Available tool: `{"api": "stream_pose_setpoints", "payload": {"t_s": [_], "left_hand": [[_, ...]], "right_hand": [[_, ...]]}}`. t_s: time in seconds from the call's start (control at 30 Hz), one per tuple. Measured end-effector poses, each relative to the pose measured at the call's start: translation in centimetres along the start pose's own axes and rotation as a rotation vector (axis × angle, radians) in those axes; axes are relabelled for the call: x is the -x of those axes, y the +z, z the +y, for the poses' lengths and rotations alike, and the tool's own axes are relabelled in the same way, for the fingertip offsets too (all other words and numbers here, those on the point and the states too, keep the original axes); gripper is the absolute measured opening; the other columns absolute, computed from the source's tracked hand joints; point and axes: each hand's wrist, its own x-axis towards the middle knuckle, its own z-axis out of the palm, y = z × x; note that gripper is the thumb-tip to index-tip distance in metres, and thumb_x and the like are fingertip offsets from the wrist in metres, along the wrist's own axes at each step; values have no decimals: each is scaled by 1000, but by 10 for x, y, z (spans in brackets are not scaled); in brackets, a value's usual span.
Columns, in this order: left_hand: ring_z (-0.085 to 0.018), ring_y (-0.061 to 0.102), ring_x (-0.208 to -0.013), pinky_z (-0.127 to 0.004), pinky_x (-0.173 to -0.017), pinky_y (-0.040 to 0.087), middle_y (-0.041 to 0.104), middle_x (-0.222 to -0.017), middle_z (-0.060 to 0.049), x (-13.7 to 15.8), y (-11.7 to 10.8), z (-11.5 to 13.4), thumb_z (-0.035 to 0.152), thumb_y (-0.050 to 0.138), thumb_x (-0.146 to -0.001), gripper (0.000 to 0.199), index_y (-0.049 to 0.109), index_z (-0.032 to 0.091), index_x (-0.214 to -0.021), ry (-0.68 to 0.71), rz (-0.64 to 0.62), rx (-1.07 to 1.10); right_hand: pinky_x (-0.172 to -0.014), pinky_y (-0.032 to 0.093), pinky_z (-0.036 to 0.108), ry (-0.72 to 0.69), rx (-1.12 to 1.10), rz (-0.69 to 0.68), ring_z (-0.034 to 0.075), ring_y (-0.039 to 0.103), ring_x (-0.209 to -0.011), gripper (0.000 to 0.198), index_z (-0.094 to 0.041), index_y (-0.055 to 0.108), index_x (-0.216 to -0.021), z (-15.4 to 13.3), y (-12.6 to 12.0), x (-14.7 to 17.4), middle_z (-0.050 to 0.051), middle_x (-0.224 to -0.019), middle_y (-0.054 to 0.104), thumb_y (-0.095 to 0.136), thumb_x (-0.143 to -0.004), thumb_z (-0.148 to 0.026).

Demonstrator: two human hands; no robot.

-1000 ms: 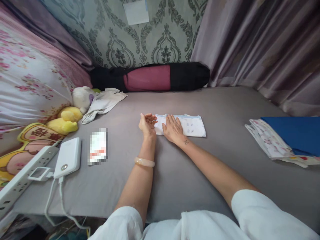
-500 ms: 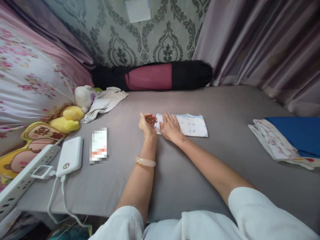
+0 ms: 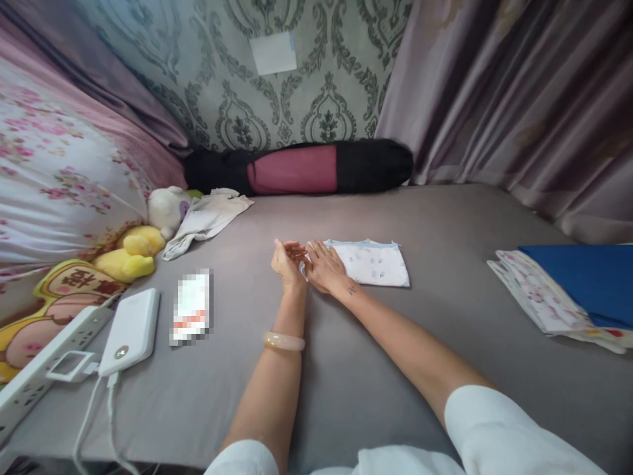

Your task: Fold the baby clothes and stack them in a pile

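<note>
A white cloth (image 3: pixel 378 264) with small pale blue prints and a light blue edge lies folded in a flat rectangle on the grey bed sheet (image 3: pixel 366 343). Palm down on the cloth's left part rests my right hand (image 3: pixel 324 265), its fingers stretched out. Standing on its side at the cloth's left end is my left hand (image 3: pixel 289 262), palm turned to the right and fingers slightly curled but apart. The fingertips of both hands come close together there and hide that end of the cloth.
To the left are a power bank (image 3: pixel 131 333) with cables, a power strip (image 3: pixel 47 366), a blurred-out packet (image 3: pixel 192 307), plush toys (image 3: pixel 131 254) and a crumpled pale cloth (image 3: pixel 210 218). Folded fabrics with a blue piece (image 3: pixel 578 277) lie right. A long black-and-red bag (image 3: pixel 291 170) lies along the wall.
My right hand has slid left along the cloth toward my left hand, baring more of the print. The whole view has tilted up a little, so things sit lower.
</note>
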Motion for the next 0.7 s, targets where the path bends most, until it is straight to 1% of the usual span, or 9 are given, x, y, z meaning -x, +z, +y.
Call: {"api": "stream_pose_setpoints", "payload": {"t_s": [0.07,0.13,0.23,0.33,0.4,0.47,0.6,0.7], "left_hand": [[-13,60,-51,-22,-48,40,61,-58,-2,4,2,-2,65,50,-81,51,58,16,-67,29,-53,-65],[-14,62,-57,-23,-51,43,63,-63,-3,9,3,-6,61,52,-82,47,61,16,-71,100,-121,-154],[-15,65,-68,-24,-58,47,66,-73,-4,16,5,-14,47,58,-83,31,63,16,-83,199,-238,-299],[-16,66,-77,-26,-68,49,67,-80,-4,20,5,-23,31,60,-83,18,61,18,-96,248,-316,-421],[-17,66,-81,-29,-75,50,68,-82,-4,20,4,-28,25,58,-84,17,60,19,-100,274,-352,-483],[-17,66,-82,-30,-78,49,69,-84,-4,20,3,-32,20,57,-83,18,60,21,-101,294,-377,-528],[-19,65,-86,-33,-82,48,69,-88,-5,20,1,-35,17,54,-83,22,59,23,-103,313,-425,-624],[-21,65,-91,-37,-89,46,70,-93,-6,22,0,-34,16,54,-82,26,60,25,-106,330,-472,-691]], "right_hand": [[-117,17,44,26,13,36,26,27,-144,54,-8,39,-146,5,-4,5,13,-154,35,28,-100,-34],[-118,15,44,54,34,71,26,27,-143,54,-8,40,-145,14,-7,13,14,-153,35,29,-99,-32],[-118,14,45,90,62,86,27,27,-143,54,-5,39,-145,28,-11,23,15,-153,35,28,-99,-31],[-117,15,46,101,71,63,28,27,-143,55,-3,39,-144,37,-12,27,15,-153,35,26,-99,-30],[-117,16,46,107,67,55,28,27,-143,54,-3,40,-144,39,-10,27,16,-152,37,26,-98,-28],[-116,17,46,113,61,65,28,28,-143,53,-4,40,-144,39,-9,25,16,-152,38,27,-97,-27],[-116,18,46,106,37,68,28,29,-142,53,-4,41,-143,41,-8,24,15,-151,39,26,-98,-26],[-116,20,43,85,10,66,26,29,-142,53,-5,42,-143,48,-12,27,15,-151,40,24,-99,-27]]}}
